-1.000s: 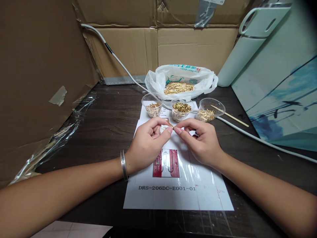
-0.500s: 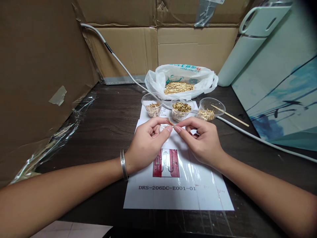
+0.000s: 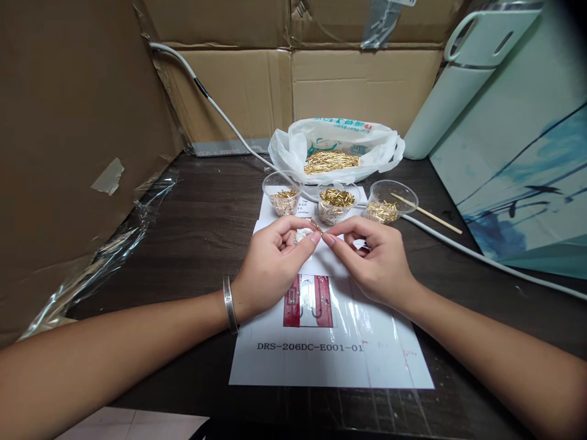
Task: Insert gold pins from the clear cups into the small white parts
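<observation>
Between the fingertips of both hands is a thin gold-coloured metal pin. My left hand pinches it between thumb and forefinger. From the other side my right hand pinches its near end; whether a second small part sits there is too small to tell. Just beyond the hands stand three clear plastic cups with small gold metal parts: a left cup, a middle cup and a right cup. A crumpled white thing lies behind my left fingers, partly hidden.
A white plastic bag of long gold pins lies behind the cups. A wooden stick leans out of the right cup. Printed sheets lie under my hands. A white cable crosses the table; a pale bottle stands at back right.
Both hands stay in nearly the same place, still pinched together at the pin. The pin's visible end looks slightly shifted; nothing else has visibly moved.
</observation>
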The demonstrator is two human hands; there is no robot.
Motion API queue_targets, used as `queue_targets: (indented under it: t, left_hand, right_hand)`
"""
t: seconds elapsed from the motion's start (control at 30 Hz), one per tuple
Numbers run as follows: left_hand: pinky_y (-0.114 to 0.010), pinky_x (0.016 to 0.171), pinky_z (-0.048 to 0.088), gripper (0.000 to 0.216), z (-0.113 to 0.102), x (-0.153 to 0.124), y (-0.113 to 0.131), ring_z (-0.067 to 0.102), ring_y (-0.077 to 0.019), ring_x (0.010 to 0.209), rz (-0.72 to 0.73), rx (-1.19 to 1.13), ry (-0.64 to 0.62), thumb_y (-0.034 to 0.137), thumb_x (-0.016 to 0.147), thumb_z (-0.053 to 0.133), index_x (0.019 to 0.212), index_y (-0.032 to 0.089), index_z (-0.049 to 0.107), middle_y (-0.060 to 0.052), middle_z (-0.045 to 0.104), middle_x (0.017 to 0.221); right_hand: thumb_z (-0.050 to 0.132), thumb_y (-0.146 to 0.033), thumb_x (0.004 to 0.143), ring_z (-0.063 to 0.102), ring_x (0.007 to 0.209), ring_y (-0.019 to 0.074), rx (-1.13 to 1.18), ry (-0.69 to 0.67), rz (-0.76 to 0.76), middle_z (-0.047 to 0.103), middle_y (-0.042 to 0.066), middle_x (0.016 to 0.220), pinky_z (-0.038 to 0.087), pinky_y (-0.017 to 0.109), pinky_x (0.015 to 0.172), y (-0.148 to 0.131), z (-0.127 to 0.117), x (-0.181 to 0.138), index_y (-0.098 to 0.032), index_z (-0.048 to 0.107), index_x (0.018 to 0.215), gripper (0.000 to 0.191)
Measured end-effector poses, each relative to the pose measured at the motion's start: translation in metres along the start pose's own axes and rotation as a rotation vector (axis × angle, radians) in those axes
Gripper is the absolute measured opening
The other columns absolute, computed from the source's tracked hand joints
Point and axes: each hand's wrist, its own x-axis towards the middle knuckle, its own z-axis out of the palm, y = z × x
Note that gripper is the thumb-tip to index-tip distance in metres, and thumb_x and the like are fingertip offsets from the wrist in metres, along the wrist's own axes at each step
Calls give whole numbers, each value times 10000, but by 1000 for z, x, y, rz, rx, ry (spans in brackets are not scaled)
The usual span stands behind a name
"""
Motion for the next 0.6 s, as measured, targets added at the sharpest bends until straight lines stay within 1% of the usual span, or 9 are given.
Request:
queue_targets:
  t: [0.33,0.6]
  left_hand:
    - [-225,428,255,189,0,0,-1,313,-82,488,14,-30,4,340,799,627,892,175,641,40,375,542]
    - [-229,458,304,207,0,0,1,391,-91,526,33,-9,-2,351,812,612,899,168,653,5,506,617]
  right_hand:
    - [622,-204,779,382,477,55,-3,-17,11,454,-45,529,287,177,398,-1,-1,-1,-150,646,733,74]
    - [613,-201,785,372,468,52,10,-45,6,440,-52,514,296,181,415,-2,-2,0,-149,639,728,81]
